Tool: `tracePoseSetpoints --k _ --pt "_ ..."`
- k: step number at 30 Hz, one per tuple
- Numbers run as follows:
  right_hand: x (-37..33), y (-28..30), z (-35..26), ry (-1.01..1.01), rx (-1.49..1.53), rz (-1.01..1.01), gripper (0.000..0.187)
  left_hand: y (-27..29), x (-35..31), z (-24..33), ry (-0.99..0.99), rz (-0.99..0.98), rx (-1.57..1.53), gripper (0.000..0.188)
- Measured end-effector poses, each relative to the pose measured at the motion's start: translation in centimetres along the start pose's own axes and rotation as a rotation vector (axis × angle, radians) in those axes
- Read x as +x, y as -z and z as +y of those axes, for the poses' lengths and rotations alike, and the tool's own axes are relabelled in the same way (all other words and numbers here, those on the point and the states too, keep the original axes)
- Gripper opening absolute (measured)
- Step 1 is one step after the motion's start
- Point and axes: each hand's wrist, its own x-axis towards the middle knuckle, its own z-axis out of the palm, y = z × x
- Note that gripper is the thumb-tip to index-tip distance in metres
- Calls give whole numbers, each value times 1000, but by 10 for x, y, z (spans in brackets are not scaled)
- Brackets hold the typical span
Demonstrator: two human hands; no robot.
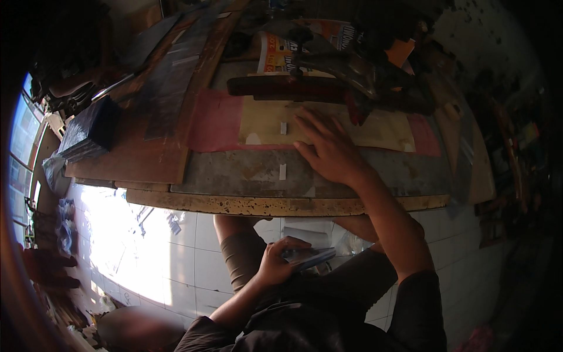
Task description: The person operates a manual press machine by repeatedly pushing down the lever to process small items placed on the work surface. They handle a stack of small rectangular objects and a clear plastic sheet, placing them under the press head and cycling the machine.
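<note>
My right hand (331, 149) lies on a beige strip (381, 130) with its fingers spread. That strip rests over a pink sheet (216, 117) on the worn grey worktop (234, 170). Just beyond my fingertips is a long dark red bar (287, 88), part of a metal frame. Small pale rectangles, one on the beige strip (284, 128) and one nearer me on the worktop, sit to the left of my hand. Down by my lap, my left hand (277, 262) is closed around a stack of flat bluish plastic pieces (314, 258).
A pile of dark glossy sheets (91, 129) stands on a brown board (132, 155) at the left. Another person's arm (76, 85) shows beyond it. The worktop's chipped yellowish edge (293, 205) runs above my knees. Printed orange-and-white paper (272, 56) lies behind the bar.
</note>
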Motion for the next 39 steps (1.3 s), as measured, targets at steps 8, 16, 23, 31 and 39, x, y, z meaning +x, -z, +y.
tracePoseSetpoints --k 8,16,23,31,39 --pt "16 -9 -3 -14 -74 -82 58 2 1 7 19 0 19 29" --pt "-6 14 -13 42 28 -53 54 4 3 8 30 -1 23 29" --pt "-77 41 -29 -56 92 -40 52 5 5 9 33 7 14 30" --pt "-87 34 -27 -70 70 -42 54 3 7 13 -1 6 46 29" --pt "-87 31 -29 -65 19 -34 56 2 6 10 -14 17 41 28"
